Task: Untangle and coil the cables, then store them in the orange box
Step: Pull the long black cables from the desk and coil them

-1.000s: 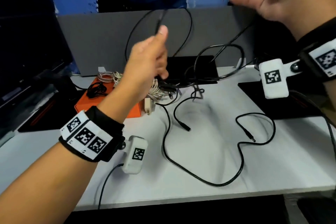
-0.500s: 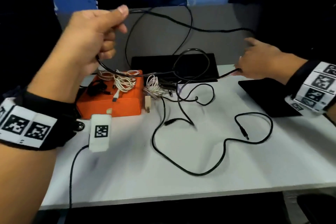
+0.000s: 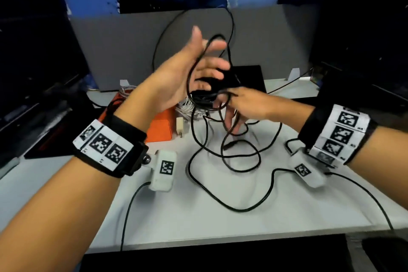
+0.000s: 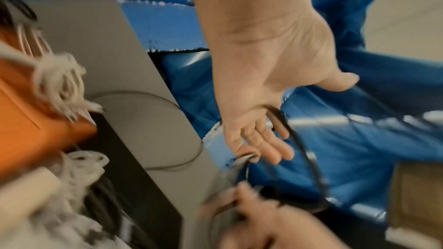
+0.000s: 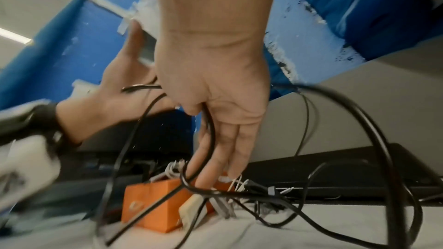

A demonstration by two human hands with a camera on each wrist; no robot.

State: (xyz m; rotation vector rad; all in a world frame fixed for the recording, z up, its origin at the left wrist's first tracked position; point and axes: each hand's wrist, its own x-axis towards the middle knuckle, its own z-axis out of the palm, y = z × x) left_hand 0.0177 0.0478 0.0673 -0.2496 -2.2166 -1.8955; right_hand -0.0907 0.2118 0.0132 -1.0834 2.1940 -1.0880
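A long black cable (image 3: 240, 207) lies in loose loops on the white table (image 3: 287, 216) and rises to both hands. My left hand (image 3: 198, 62) is raised at the centre with its fingers spread, and a loop of the cable hangs over it between thumb and fingers. My right hand (image 3: 234, 108) sits just below it, fingers pointing down; in the right wrist view its thumb (image 5: 190, 110) pinches the cable. The orange box (image 3: 160, 127) stands behind my left wrist, partly hidden, with a white cable bundle (image 3: 187, 106) at its far right corner.
A white charger plug (image 3: 180, 127) stands beside the box. A grey panel (image 3: 121, 40) walls off the back of the table, with a flat black device (image 3: 247, 77) before it. Dark equipment flanks both sides. Each wrist camera's own lead trails over the front edge.
My left hand has come down from the upper left to the centre and opened, with the cable now looped over it. My right hand has moved left from the table's right side to meet it.
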